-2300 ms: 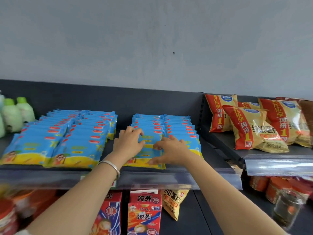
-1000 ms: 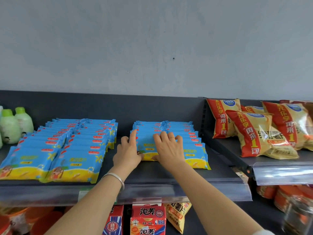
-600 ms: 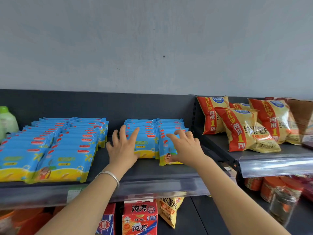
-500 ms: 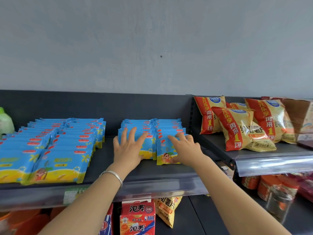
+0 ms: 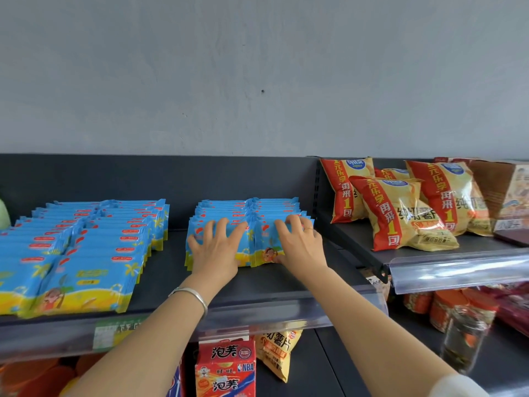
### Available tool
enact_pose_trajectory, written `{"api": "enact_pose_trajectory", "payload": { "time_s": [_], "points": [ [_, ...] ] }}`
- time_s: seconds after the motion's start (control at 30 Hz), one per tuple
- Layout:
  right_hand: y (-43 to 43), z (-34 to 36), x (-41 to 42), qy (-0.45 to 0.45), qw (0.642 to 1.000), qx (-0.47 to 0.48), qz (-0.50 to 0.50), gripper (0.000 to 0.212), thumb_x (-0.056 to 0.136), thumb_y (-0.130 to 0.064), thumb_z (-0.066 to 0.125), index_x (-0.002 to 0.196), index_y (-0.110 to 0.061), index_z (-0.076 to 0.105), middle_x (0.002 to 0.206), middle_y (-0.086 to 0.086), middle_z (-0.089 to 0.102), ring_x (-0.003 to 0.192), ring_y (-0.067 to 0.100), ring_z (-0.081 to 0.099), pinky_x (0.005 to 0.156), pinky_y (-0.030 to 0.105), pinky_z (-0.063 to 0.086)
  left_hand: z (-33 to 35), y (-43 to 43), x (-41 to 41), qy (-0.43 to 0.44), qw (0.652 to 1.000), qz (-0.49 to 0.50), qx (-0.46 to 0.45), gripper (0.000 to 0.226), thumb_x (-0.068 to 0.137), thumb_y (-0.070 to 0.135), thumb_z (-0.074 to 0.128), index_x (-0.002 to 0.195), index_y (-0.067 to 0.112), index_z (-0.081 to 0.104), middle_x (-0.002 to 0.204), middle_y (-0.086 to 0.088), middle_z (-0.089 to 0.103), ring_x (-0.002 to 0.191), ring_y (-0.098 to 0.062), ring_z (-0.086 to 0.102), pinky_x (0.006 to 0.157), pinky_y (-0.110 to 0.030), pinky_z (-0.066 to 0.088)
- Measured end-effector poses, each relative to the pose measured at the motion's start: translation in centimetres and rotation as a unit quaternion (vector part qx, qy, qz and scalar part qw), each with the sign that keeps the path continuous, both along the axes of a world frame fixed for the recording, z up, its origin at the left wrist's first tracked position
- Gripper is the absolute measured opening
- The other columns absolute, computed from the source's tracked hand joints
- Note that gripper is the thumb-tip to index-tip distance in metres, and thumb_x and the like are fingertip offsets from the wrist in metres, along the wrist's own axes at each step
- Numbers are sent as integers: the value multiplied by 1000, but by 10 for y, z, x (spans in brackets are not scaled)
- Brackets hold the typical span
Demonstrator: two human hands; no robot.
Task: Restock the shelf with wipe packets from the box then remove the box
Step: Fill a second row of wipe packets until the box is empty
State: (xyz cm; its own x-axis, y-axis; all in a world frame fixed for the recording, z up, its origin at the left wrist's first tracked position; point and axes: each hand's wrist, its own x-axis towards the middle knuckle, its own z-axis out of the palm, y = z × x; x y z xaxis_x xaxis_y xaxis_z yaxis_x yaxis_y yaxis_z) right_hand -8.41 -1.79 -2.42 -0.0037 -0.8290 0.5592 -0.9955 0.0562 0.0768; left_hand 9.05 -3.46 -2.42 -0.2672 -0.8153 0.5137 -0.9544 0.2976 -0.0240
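Observation:
Two short rows of blue-and-yellow wipe packets [image 5: 248, 208] stand at the middle of the dark shelf [image 5: 167, 272]. My left hand [image 5: 216, 249] presses flat, fingers spread, on the front packet of the left row. My right hand [image 5: 301, 245] presses on the front packet of the right row, its fingertips bent over the packet's top edge. A larger block of the same packets [image 5: 86, 247] fills the shelf's left part. A brown cardboard box [image 5: 508, 193] stands at the far right on the neighbouring shelf, partly cut off by the frame.
Red-and-yellow chip bags [image 5: 400, 213] lie on the right shelf section, close to my right hand. A clear price strip [image 5: 274, 308] runs along the shelf's front edge. Red drink cartons [image 5: 226, 368] and jars [image 5: 463, 316] sit on the shelves below.
Both hands have pushed the two middle rows back from the front edge and stood them more upright. My right hand shifted from the left row onto the right row.

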Motion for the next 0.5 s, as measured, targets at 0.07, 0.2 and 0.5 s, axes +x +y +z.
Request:
{"api": "enact_pose_trajectory", "payload": {
  "time_s": [0.07, 0.2, 0.5],
  "points": [
    [2, -1, -2, 0, 1000, 6, 8, 70, 76, -35, 75, 134, -22, 37, 138, 9, 36, 132, 35, 32, 93, 47, 43, 1, 2, 0, 0, 1000, -2, -1, 76, 86, 31, 63, 143, 38, 14, 148, -3, 16, 137, -28, 13, 106, -59, 22],
    [9, 1, -4, 6, 1000, 17, 14, 75, 84, -32, 69, 143, -27, 22, 148, 10, 22, 140, 37, 20, 101, 48, 38, 1, 5, 3, -21, 999, -3, -29, 76, 85, 36, 63, 144, 36, 15, 149, -4, 19, 138, -27, 16, 109, -55, 15],
    [19, 4, -5, 6, 1000, 19, 21, 73, 85, -25, 67, 143, -27, 23, 148, 10, 24, 138, 36, 22, 100, 42, 41, -1, 10, 6, -9, 998, -21, -52, 72, 85, 35, 63, 144, 35, 22, 146, -4, 26, 135, -27, 22, 109, -46, 18]
  ]
}}
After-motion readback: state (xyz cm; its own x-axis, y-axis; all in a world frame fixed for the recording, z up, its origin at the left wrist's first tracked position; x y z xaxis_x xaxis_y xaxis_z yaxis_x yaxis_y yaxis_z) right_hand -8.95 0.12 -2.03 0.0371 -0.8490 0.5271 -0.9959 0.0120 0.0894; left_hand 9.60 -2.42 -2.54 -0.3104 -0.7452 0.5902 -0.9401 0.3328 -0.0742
